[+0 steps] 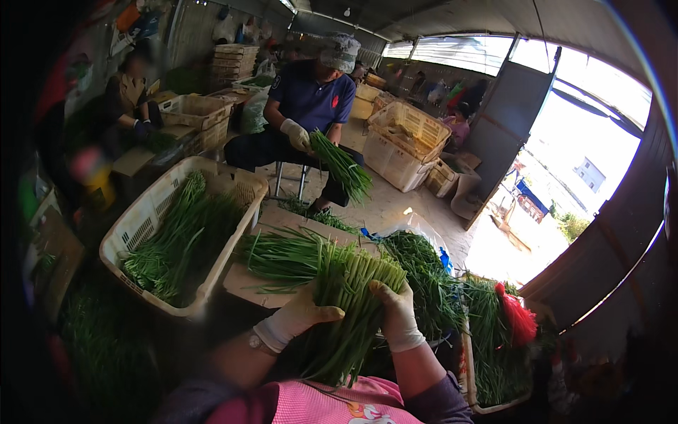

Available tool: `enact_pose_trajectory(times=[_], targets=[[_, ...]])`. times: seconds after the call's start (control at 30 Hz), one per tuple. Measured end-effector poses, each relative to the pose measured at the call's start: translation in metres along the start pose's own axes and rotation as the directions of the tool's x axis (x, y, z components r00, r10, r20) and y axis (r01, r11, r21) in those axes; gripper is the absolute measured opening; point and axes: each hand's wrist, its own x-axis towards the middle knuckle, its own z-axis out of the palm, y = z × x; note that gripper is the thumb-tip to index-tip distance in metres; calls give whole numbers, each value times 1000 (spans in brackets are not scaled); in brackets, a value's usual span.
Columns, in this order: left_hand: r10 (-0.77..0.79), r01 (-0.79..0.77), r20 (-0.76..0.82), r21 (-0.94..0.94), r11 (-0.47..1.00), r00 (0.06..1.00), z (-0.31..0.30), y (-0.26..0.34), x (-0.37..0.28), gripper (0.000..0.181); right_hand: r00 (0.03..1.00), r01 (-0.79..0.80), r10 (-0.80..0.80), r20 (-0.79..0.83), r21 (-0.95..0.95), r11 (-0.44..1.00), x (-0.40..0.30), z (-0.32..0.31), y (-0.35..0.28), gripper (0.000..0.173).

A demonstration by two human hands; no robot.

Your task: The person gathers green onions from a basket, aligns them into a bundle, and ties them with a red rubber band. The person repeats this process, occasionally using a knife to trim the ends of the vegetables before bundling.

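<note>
A thick bunch of green garlic chives (352,297) is held upright between my two gloved hands, pale cut ends up and leaf tips hanging towards my lap. My left hand (304,316), in a whitish glove, grips its left side with the thumb across the front. On the right side, my right hand (396,312) clasps the stems, thumb near the cut ends. Just beyond the bunch, more chives (286,257) lie on a cardboard sheet (254,289). Loose chives (421,270) fill a clear plastic bag at the right.
A plastic crate (212,297) with chives stands at left; another crate (466,365) at right holds chives and red netting (515,315). Opposite me a seated person (312,95) holds a bunch. Stacked crates (394,159) stand near the open door (514,127). Another person (130,100) sits back left.
</note>
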Motion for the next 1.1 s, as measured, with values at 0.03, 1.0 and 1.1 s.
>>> enact_pose_trajectory(times=[0.03, 1.0, 1.1], targets=[[57, -61, 30, 193, 979, 998, 4, -1, 1, 74, 1000, 26, -26, 7, -24, 999, -1, 6, 5, 42], [-60, -3, -238, -254, 967, 969, -9, 4, -21, 39, 998, 48, -48, 45, 18, 999, -15, 23, 10, 41], [-156, 52, -252, -375, 926, 955, -16, 4, -26, 38, 999, 29, -36, 38, 172, 985, -21, 20, 9, 41]])
